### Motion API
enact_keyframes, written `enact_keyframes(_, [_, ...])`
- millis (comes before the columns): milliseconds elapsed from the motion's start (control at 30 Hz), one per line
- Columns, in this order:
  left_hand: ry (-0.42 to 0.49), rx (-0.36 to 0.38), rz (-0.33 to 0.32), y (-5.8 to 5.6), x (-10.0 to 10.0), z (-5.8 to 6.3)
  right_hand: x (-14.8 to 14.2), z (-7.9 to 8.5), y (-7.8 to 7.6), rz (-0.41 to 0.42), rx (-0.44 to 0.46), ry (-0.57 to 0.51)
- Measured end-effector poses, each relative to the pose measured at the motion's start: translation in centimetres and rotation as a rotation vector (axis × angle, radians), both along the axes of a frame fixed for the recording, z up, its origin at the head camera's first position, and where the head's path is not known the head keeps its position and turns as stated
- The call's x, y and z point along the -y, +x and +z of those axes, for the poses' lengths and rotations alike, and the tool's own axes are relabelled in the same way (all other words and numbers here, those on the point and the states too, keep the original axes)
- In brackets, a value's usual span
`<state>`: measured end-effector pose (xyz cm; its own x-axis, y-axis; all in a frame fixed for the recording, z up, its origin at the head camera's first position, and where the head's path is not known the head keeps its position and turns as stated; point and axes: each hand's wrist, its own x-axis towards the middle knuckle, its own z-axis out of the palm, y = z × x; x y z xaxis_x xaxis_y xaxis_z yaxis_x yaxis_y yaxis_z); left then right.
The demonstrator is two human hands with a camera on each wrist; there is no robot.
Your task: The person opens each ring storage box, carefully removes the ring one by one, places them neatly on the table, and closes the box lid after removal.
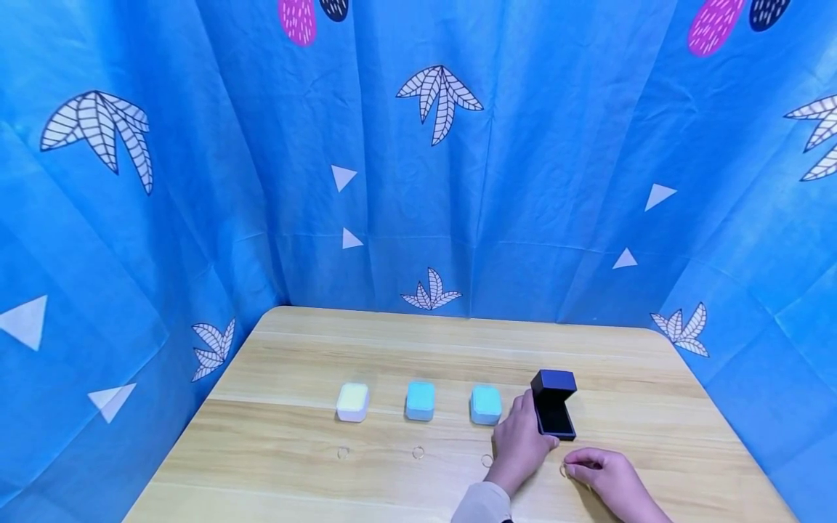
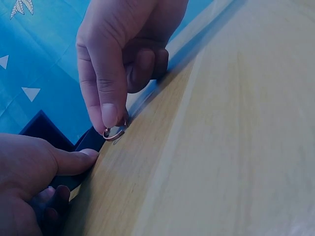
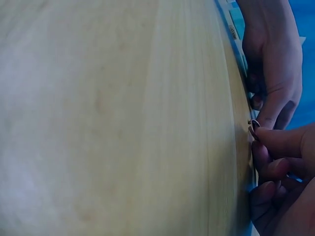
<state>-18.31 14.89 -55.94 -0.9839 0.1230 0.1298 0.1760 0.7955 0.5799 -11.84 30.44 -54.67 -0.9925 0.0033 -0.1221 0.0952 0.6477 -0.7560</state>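
Observation:
A dark blue ring box [image 1: 554,385] stands on the table with its lid raised, its black inside showing. My left hand [image 1: 521,443] grips it from the left, thumb at the front edge and fingers along the side. In the left wrist view that thumb [image 2: 76,161] lies against the dark box [image 2: 45,129]. My right hand [image 1: 611,479] pinches a ring [image 1: 563,470] between thumb and fingertips, just in front of the box. The same ring [image 2: 114,136] shows as a thin band under the right hand's fingertips [image 2: 109,115] in the left wrist view.
To the left stand a pale yellow-and-white box [image 1: 353,402], a turquoise box [image 1: 420,401] and another turquoise box [image 1: 486,404], all closed. In front of them lie three rings: one [image 1: 343,452] leftmost, one [image 1: 418,452] central, one [image 1: 487,460] by my left wrist. A blue curtain [image 1: 418,181] surrounds the table.

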Motion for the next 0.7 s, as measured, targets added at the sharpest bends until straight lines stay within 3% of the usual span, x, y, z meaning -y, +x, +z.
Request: enact_keyframes(700, [0.003, -0.017, 0.003, 0.17, -0.01, 0.08, 0.74, 0.48, 0.09, -0.053, 0.004, 0.045])
